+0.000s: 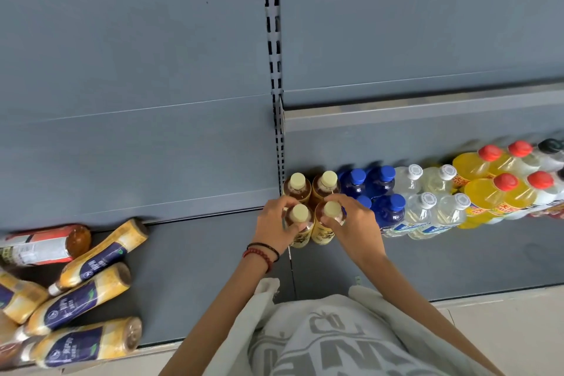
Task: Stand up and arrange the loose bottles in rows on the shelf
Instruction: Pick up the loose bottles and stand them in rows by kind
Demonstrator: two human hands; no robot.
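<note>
Two amber tea bottles with cream caps stand at the front of the grey shelf [457, 259], and I hold one in each hand. My left hand [276, 227] grips the left front bottle [300, 217] around its neck. My right hand [355, 224] grips the right front bottle [331, 212] the same way. Behind them two matching bottles [326, 181] stand upright against the back panel. A pile of loose yellow-and-navy bottles [76, 299] lies on its side at the far left of the shelf, with a red-labelled bottle [39, 246] lying behind it.
To the right stand upright rows of blue-capped bottles [384, 180], clear white-capped bottles [427, 207], yellow red-capped bottles [488, 189] and dark-capped ones at the frame edge. A slotted upright [274, 70] divides the back panel. The shelf's front edge [488, 294] runs below.
</note>
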